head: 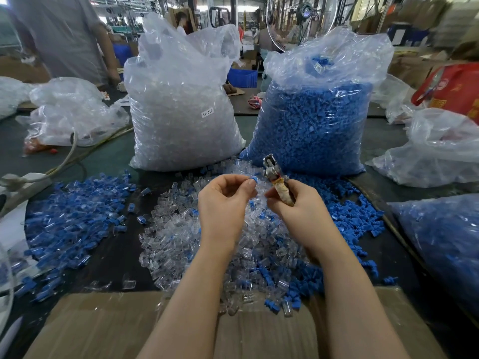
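My left hand (223,200) is raised over the table and pinches a small blue plastic piece (252,181) between thumb and fingertips. My right hand (293,203) grips a metal pliers-like tool (274,177) by its tape-wrapped handle, jaws pointing up. The fingertips of that hand also touch a clear plastic piece (261,196) between the two hands. Under both hands lies a heap of clear plastic pieces (181,229). Loose blue pieces (357,218) lie to its right.
A tall bag of clear pieces (181,107) and a tall bag of blue pieces (313,120) stand behind the heap. A pile of joined blue-and-clear parts (70,221) lies left. Cardboard (103,330) covers the near edge. More bags sit at both sides. A person (62,35) stands far left.
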`<state>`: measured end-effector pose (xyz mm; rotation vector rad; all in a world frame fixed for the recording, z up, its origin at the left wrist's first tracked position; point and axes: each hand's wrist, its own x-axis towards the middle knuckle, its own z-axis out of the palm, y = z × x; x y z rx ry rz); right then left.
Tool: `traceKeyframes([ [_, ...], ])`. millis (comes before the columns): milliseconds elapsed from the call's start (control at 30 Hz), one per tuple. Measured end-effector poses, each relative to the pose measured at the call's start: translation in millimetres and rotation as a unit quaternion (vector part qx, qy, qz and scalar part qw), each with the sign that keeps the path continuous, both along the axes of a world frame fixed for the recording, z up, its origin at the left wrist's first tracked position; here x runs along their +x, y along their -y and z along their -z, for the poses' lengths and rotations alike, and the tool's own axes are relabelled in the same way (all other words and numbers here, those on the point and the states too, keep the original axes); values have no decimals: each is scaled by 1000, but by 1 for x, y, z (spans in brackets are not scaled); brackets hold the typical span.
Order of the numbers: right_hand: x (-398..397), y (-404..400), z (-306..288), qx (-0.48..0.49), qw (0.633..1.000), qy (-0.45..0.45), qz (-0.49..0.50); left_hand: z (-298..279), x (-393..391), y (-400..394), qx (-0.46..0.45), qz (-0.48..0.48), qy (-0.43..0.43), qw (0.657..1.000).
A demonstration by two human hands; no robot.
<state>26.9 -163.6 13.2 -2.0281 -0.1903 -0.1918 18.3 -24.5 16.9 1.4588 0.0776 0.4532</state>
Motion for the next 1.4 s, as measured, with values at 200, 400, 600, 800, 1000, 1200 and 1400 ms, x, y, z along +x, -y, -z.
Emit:
traceKeyframes([
  [200,-5,1,-1,-26,997,-42,-57,-1,0,-2,-15,14,5,1000],
  [400,-2,3,0,-48,995,-52,-66,-2,1,-5,-8,24,10,1000],
  [600,-1,0,1,-80,994,-40,-63,-2,1,-9,-5,44,13,999],
  [800,-3,0,3,-89,994,-35,-55,0,3,-9,-11,50,10,999],
  [1000,-4,-1,3,-97,993,-37,-54,2,3,-9,-12,51,12,999],
  [1200,-4,0,3,-88,993,-48,-62,3,5,-8,-12,54,15,998],
  [1400,-5,3,1,-102,990,-54,-76,3,4,-8,-10,49,21,999],
])
